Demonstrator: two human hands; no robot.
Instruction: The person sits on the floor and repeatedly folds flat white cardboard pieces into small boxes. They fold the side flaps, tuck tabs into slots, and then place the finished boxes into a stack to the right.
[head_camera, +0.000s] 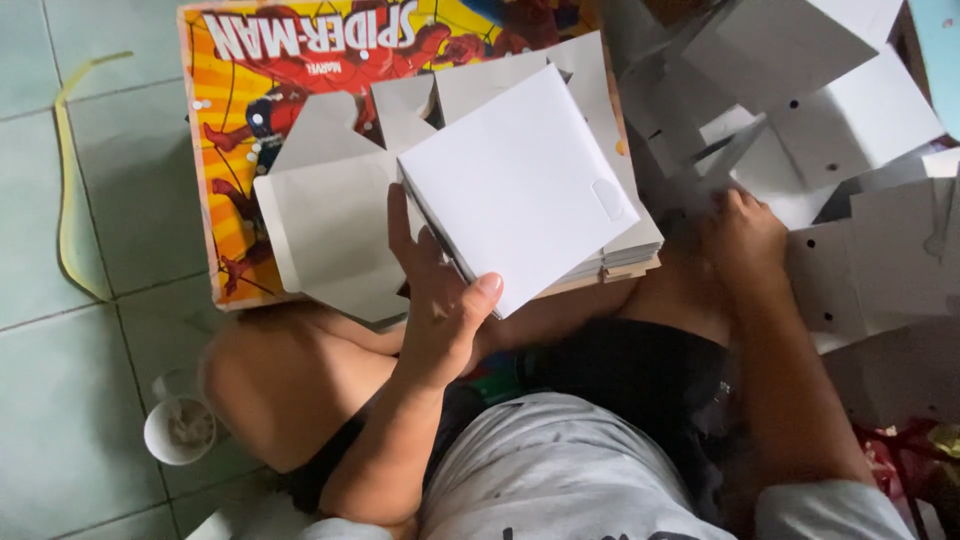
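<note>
A white cup (180, 430) sits on the tiled floor (60, 330) at the far left. The left hand (440, 310) pinches a folded white card box (515, 185) at its lower corner, fingers closed, over the colourful board's (225, 150) right edge. It looks light, stiffish, easily creased (best held by edges). The right hand (745, 235) rests on the loose card pile (850, 130); its grip is unclear.

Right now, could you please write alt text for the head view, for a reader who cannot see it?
The left hand holds a folded white card box above a colourful board, while the right hand reaches into a pile of flat white cards. A white cup stands on the tiled floor.
</note>
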